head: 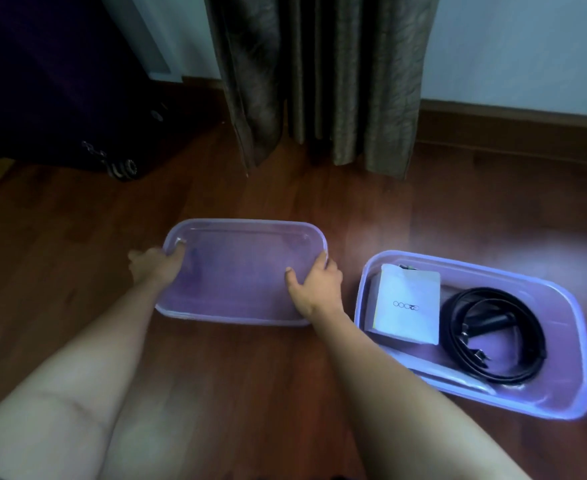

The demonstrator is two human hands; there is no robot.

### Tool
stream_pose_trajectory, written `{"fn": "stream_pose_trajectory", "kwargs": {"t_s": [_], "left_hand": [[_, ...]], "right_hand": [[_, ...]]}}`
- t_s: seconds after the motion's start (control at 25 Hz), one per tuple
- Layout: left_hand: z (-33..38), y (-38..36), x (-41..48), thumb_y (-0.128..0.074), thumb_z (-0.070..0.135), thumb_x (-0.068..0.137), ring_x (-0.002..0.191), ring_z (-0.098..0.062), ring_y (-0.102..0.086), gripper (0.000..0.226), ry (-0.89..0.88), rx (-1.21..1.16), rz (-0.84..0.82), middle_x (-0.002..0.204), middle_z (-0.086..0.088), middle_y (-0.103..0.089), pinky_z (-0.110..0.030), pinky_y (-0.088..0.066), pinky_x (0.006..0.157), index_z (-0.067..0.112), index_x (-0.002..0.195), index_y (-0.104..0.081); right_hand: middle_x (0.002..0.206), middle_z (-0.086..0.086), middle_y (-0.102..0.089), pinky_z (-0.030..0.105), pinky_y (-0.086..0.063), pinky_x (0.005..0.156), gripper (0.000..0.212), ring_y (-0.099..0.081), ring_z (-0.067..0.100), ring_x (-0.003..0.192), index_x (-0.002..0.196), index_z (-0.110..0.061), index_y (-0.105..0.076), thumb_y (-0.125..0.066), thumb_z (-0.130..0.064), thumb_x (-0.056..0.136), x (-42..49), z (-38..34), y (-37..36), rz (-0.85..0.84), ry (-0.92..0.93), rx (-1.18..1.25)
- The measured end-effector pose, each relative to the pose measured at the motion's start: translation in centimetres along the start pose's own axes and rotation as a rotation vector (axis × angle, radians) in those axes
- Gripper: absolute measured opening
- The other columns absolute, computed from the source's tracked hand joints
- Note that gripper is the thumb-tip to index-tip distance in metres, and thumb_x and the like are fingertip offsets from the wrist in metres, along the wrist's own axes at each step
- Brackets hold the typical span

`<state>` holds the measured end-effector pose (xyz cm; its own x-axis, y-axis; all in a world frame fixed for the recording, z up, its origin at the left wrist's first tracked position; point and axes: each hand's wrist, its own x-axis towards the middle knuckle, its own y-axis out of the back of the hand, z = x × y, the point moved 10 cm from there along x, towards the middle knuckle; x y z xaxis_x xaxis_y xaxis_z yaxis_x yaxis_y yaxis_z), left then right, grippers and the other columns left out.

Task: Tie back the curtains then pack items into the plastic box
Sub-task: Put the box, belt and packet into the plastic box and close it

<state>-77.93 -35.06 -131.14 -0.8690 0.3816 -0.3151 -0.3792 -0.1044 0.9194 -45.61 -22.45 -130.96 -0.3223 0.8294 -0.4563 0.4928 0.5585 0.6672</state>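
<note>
head cam, wide-angle | worn up high, tilted forward and down over the floor point(77, 271) | close in, floor fills most of the frame | top edge catches the curtain point(319, 81) and wall point(510, 46) | corners look kinda soft, probably lens blur

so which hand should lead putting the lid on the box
Right, likely. Both hands grip the lid, but the right hand holds the edge beside the open plastic box, so it can lead across; the left hand is on the far edge.

bare forearms point(119, 341) lead to a bare left grip point(153, 268) and right grip point(314, 285), with a bare leg point(43, 427) lower left.
</note>
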Motion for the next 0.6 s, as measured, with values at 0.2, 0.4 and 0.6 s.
{"fn": "stream_pose_trajectory", "kwargs": {"t_s": [0.2, 0.4, 0.6], "left_hand": [[6.4, 3.4, -4.3, -0.038, 0.053, 0.093, 0.102, -0.042, -0.057, 0.058, -0.131, -0.063, 0.002, 0.101, -0.026, -0.064, -0.038, -0.045, 0.081, 0.002, 0.096, -0.066], [16.4, -0.2, -13.1, -0.044, 0.050, 0.091, 0.099, -0.040, -0.060, 0.047, -0.300, -0.103, -0.139, 0.098, -0.023, -0.067, -0.035, -0.046, 0.079, 0.011, 0.077, -0.065], [23.4, -6.6, -23.2, -0.053, 0.038, 0.091, 0.087, -0.036, -0.064, 0.042, -0.542, -0.107, -0.254, 0.081, -0.020, -0.070, -0.034, -0.046, 0.074, 0.002, 0.077, -0.069]], "right_hand": [[0.146, 0.028, -0.026, 0.040, -0.024, 0.109, 0.079, -0.028, 0.042, 0.131, 0.145, 0.006, -0.010, -0.042, -0.045, 0.094, -0.4, -0.2, 7.8, 0.090, 0.012, -0.037], [0.146, 0.030, -0.026, 0.036, -0.024, 0.110, 0.080, -0.027, 0.040, 0.135, 0.145, 0.006, -0.013, -0.044, -0.046, 0.092, -1.4, 7.3, 20.2, 0.237, -0.033, -0.071], [0.129, 0.032, -0.045, 0.039, -0.035, 0.099, 0.067, -0.043, 0.043, 0.121, 0.130, 0.007, -0.037, -0.052, -0.044, 0.089, -5.7, 20.6, 26.3, 0.334, -0.178, -0.033]]}}
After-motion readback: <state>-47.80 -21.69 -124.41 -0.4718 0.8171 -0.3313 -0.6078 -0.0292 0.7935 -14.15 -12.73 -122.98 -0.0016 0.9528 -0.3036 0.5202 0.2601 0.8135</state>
